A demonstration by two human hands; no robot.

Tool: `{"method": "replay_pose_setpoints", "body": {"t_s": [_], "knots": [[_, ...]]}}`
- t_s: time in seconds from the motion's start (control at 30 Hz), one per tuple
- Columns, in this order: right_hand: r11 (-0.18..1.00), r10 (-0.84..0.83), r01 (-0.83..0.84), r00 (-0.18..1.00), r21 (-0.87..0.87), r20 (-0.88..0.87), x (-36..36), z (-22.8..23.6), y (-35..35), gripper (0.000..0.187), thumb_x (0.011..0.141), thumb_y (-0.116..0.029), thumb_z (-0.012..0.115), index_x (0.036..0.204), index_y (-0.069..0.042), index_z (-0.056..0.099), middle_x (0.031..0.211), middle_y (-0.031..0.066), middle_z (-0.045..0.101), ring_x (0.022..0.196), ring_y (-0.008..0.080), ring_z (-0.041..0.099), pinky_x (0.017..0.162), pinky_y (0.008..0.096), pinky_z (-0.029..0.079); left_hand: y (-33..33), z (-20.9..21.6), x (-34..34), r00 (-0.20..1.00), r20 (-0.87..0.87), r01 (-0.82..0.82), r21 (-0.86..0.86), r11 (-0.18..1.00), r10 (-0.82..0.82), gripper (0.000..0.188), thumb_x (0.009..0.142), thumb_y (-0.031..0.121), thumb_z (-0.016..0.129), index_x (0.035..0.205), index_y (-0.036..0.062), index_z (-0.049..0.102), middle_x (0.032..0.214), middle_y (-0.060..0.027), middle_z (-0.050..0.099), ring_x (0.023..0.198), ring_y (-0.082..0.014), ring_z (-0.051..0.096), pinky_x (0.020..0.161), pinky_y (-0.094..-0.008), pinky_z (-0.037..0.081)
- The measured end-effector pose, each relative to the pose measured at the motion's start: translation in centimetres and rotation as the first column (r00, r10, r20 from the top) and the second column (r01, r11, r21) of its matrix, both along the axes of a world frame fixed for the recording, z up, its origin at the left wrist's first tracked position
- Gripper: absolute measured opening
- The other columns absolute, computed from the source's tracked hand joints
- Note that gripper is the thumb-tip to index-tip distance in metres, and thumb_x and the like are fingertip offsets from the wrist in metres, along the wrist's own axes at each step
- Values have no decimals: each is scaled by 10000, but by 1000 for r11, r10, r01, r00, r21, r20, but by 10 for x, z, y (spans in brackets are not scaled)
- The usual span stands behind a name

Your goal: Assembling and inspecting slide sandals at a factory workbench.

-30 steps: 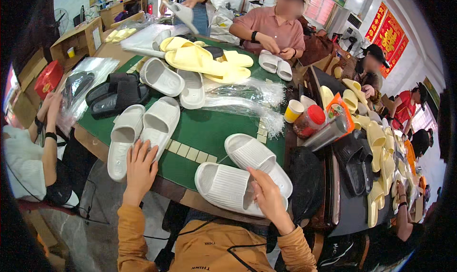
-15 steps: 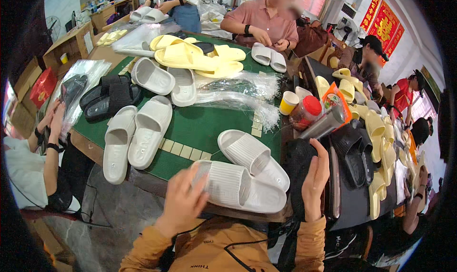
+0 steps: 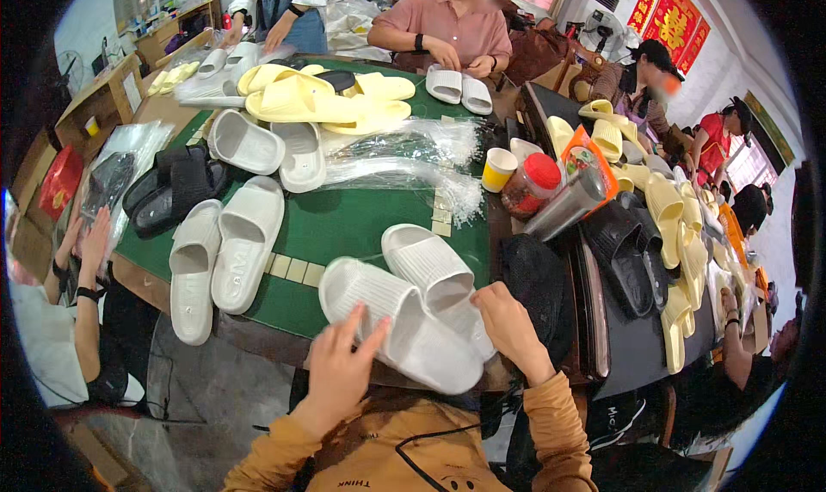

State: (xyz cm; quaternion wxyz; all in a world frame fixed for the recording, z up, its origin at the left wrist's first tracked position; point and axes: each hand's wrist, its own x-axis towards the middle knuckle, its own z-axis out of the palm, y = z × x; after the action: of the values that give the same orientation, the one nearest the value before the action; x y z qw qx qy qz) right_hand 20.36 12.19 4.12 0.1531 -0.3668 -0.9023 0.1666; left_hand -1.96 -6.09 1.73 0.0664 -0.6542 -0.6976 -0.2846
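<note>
Slippers, 2 white ones, lie side by side at the near edge of the green table (image 3: 344,225). My left hand (image 3: 337,373) rests open, fingers spread, on the near white slipper (image 3: 397,322). My right hand (image 3: 508,327) curls loosely on the far white slipper (image 3: 430,268), gripping nothing that I can see

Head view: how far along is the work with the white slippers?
Done: nothing looks packed near the person; a white pair lies loose on the green table. In hand: the left hand touches the near white slipper, and the right hand rests on the heel of the one beside it. Left: clear bags lie unused, and yellow slippers wait farther back.
</note>
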Motion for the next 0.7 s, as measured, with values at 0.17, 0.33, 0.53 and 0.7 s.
{"method": "replay_pose_setpoints", "body": {"t_s": [0.17,0.33,0.53,0.7], "knots": [[708,60,-211,969,-675,-239,2,13,-11,214,1023,-98,456,1067,48,607,918,132,658,908,205,670,816,310,535,-1,7,-40,986,97,-137,33,990,133,567,784,-61,580,1314,139,603,1402,-207,454,1095,-369,539,922,-455,452],[942,142,-243,914,-233,-381,-8,46,16,223,1031,-98,427,1055,24,612,950,134,680,921,227,672,849,329,515,-10,11,-38,931,358,-91,23,996,77,563,808,-15,631,1358,52,527,1413,-224,427,1112,-403,509,945,-475,441],[891,84,276,681,361,-727,-21,134,22,268,1039,-76,375,1128,16,610,1177,157,634,1157,258,576,1042,361,396,-6,2,-27,986,164,-13,-11,1000,15,669,772,-12,638,1408,2,431,1447,-230,373,1210,-439,442,1014,-492,408],[969,98,96,695,228,-712,-37,91,21,286,840,106,504,1079,8,626,1145,163,632,1204,309,556,1061,416,398,-10,3,-40,973,232,0,-43,999,11,644,778,-91,565,1391,98,499,1456,-229,375,1271,-422,438,1027,-469,418]]}}
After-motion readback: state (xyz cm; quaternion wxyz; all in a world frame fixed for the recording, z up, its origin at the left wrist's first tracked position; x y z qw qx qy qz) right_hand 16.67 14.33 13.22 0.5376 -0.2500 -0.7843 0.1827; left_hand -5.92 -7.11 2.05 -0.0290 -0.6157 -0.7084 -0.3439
